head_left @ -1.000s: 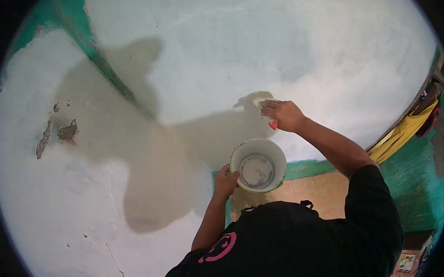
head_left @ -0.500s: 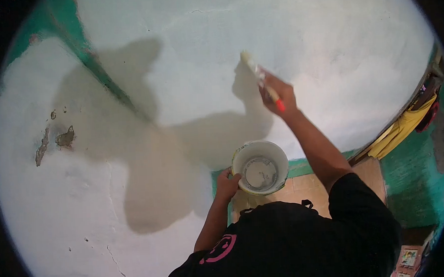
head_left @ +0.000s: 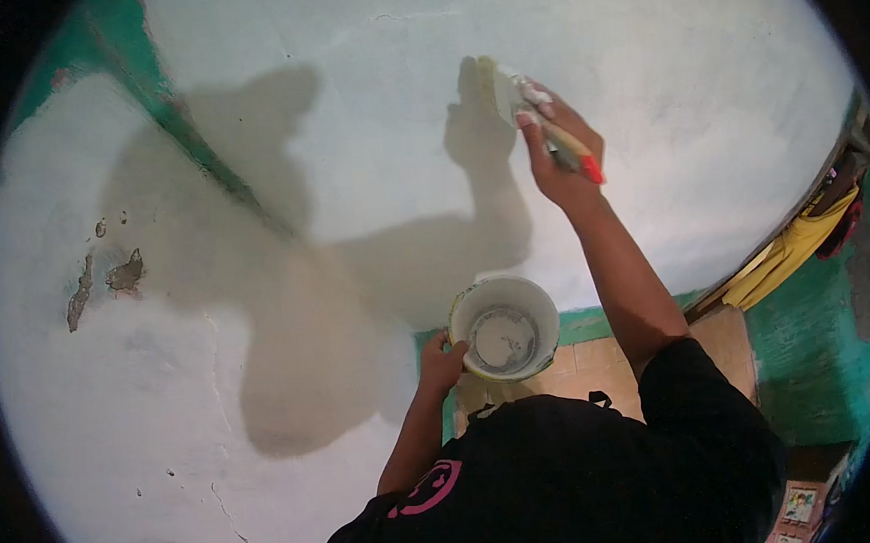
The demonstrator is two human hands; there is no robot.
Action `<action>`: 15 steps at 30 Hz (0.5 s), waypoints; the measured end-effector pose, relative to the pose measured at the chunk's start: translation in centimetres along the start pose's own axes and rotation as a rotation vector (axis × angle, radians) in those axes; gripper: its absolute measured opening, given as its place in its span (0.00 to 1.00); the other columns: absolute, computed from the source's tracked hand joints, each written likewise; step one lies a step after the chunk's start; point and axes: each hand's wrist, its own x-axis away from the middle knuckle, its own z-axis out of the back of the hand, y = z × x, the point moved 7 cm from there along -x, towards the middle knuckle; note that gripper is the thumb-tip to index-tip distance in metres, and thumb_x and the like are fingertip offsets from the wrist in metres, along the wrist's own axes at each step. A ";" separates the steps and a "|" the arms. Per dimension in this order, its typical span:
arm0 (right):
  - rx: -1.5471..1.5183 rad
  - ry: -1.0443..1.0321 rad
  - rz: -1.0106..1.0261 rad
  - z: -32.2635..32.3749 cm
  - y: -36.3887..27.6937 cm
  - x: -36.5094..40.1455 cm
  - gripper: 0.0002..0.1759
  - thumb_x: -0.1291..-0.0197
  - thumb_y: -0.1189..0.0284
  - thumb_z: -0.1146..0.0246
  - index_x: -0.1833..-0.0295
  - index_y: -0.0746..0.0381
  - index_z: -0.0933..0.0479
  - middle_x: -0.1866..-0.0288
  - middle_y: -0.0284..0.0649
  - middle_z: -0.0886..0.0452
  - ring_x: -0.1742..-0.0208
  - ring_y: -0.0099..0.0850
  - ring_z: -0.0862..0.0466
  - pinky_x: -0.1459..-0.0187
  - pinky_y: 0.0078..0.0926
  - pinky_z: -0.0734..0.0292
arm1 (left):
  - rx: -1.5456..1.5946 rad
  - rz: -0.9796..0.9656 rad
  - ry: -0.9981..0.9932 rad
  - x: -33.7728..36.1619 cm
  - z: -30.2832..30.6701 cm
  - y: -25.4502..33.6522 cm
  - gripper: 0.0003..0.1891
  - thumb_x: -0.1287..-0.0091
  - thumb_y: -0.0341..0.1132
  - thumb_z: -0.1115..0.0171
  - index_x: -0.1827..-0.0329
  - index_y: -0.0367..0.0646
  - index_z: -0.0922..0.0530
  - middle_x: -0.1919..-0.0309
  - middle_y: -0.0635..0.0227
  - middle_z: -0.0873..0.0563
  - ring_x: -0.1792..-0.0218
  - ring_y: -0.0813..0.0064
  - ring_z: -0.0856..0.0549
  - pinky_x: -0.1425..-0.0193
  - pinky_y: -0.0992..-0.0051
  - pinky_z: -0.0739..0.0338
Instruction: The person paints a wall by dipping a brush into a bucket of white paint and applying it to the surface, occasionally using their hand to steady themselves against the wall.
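Note:
My right hand (head_left: 563, 147) is closed around a wide paintbrush (head_left: 507, 92) with a wooden handle that ends in red. Its pale bristles point up and left, right at the white-painted wall (head_left: 380, 128). White paint marks the fingers and the metal part of the brush. Lower down, my left hand (head_left: 442, 361) grips the rim of a white paint bucket (head_left: 464, 321) on its left side, thumb over the edge. Inside the bucket lies a shallow layer of whitish paint (head_left: 503, 340).
Green strips (head_left: 212, 165) of old paint show along the wall's corner. Chipped patches (head_left: 124, 272) and cracks mark the left wall. A yellow cloth (head_left: 798, 251) hangs at the right. Tiled floor (head_left: 594, 366) lies below, and a box with pictures (head_left: 800, 506) stands lower right.
The right hand with the paintbrush has moved up and slightly right, and the brush now shows its broad face. The bucket in the left hand has shifted slightly left.

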 end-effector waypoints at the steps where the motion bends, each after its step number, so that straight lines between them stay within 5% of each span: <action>1: 0.129 -0.060 0.061 -0.8 1.1 1.4 0.11 0.43 0.77 0.35 0.53 0.66 0.20 0.51 0.50 0.17 0.51 0.39 0.14 0.51 0.28 0.19 | 0.017 0.006 -0.003 0.0 -0.1 0.2 0.16 0.41 0.33 0.37 0.52 0.34 0.21 0.65 0.61 0.15 0.72 0.74 0.16 0.70 0.74 0.20; 2: 0.256 -0.120 0.124 -1.7 2.0 2.8 0.13 0.43 0.78 0.35 0.51 0.65 0.20 0.51 0.50 0.17 0.51 0.41 0.15 0.52 0.29 0.19 | 0.035 0.012 -0.005 0.1 -0.2 0.3 0.16 0.41 0.34 0.37 0.52 0.34 0.20 0.65 0.61 0.15 0.72 0.75 0.16 0.70 0.74 0.20; 8: 0.293 -0.336 -0.302 -2.2 7.4 13.2 0.11 0.43 0.71 0.36 0.54 0.62 0.18 0.55 0.50 0.16 0.53 0.42 0.14 0.53 0.32 0.18 | -0.022 0.061 -0.033 0.8 -0.2 1.5 0.15 0.39 0.29 0.38 0.50 0.34 0.21 0.60 0.61 0.16 0.66 0.71 0.15 0.64 0.71 0.17; 10: 0.384 -0.467 -0.700 -1.6 9.2 14.5 0.09 0.42 0.69 0.36 0.59 0.62 0.17 0.58 0.50 0.15 0.55 0.42 0.14 0.54 0.30 0.18 | -0.055 0.011 -0.015 0.9 0.2 1.2 0.15 0.40 0.31 0.37 0.51 0.34 0.21 0.63 0.61 0.15 0.69 0.73 0.15 0.66 0.72 0.18; 13: 0.254 -0.324 -0.476 0.9 7.9 11.2 0.08 0.42 0.71 0.34 0.60 0.64 0.17 0.58 0.50 0.15 0.55 0.40 0.13 0.55 0.30 0.18 | -0.056 -0.036 0.002 0.0 0.6 0.1 0.16 0.41 0.34 0.36 0.52 0.34 0.21 0.66 0.59 0.15 0.70 0.74 0.15 0.67 0.73 0.19; 15: 0.362 -0.201 0.026 3.5 5.1 6.9 0.08 0.43 0.76 0.34 0.58 0.66 0.18 0.56 0.49 0.15 0.56 0.39 0.13 0.54 0.30 0.18 | -0.026 -0.012 0.002 0.2 0.5 -0.4 0.16 0.41 0.34 0.36 0.52 0.34 0.20 0.66 0.59 0.15 0.70 0.73 0.15 0.66 0.73 0.19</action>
